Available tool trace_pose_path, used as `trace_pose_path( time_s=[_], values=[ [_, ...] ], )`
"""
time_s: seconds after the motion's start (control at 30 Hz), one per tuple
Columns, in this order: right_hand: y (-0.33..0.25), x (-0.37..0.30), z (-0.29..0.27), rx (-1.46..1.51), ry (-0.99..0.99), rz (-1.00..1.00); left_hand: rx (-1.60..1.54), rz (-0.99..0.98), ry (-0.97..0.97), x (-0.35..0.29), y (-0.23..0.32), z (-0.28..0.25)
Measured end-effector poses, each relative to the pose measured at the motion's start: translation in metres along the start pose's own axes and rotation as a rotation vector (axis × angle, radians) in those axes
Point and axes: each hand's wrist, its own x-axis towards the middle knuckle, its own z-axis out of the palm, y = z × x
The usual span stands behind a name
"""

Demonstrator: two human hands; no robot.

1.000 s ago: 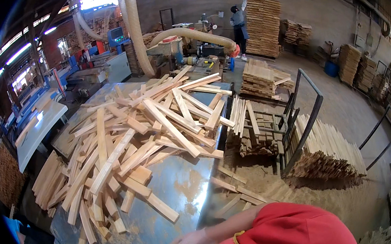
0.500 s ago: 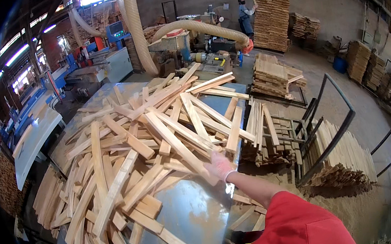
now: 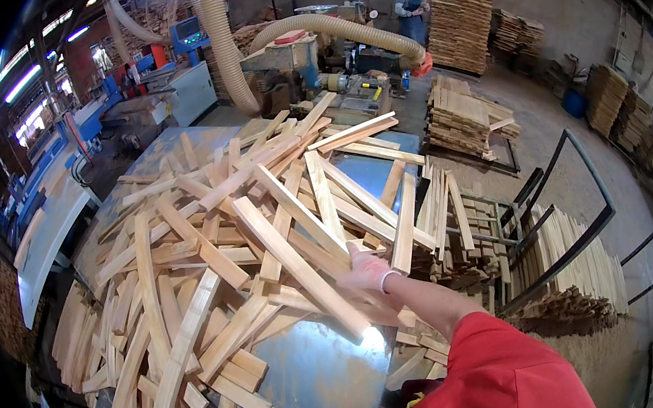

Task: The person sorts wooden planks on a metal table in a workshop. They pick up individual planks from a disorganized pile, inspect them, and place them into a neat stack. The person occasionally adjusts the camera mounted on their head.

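Observation:
A large heap of pale wooden slats point(image 3: 211, 249) lies crisscrossed on a metal-topped table point(image 3: 322, 374). My right hand point(image 3: 368, 270), in a light pinkish glove, reaches in from the lower right. Its fingers close on the near end of a wooden slat point(image 3: 300, 207) that slopes away to the upper left. Just left of that hand another loose slat point(image 3: 297, 264) lies at a slant, its near end over bare metal. The fingertips are partly blurred. My left hand is out of sight.
Right of the table, a metal-framed rack point(image 3: 562, 217) stands by stacked slats point(image 3: 562, 258). A ribbed hose point(image 3: 330, 25) runs above machinery point(image 3: 362, 91) behind the heap. Farther back, a person point(image 3: 410, 13) stands beside a tall wood stack point(image 3: 460, 19).
My right hand has shifted slightly upward and right. The two slats near it have spread apart, the left one's near end now lower. The far person has turned and moved slightly.

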Motion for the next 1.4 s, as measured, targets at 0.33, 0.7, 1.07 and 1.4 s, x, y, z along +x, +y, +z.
trace_pose_path(
  time_s=[0.33, 0.7, 1.07, 1.4],
  values=[
    [0.019, -0.113, 0.113, 0.639, -0.041, -0.175, -0.011, 0.100, -0.020, -0.017, -0.012, 0.000],
    [-0.037, -0.269, 0.259, 0.771, -0.640, -0.201, 0.252, 0.588, -0.031, -0.091, -0.086, -0.016],
    [-0.033, -0.177, 0.280, 0.568, -0.259, -0.092, -0.542, -0.163, -0.197, -0.096, -0.019, 0.043],
    [-0.091, -0.256, 0.262, 0.861, -0.560, -0.102, -0.420, -0.099, -0.120, -0.126, -0.058, 0.047]
  ],
)
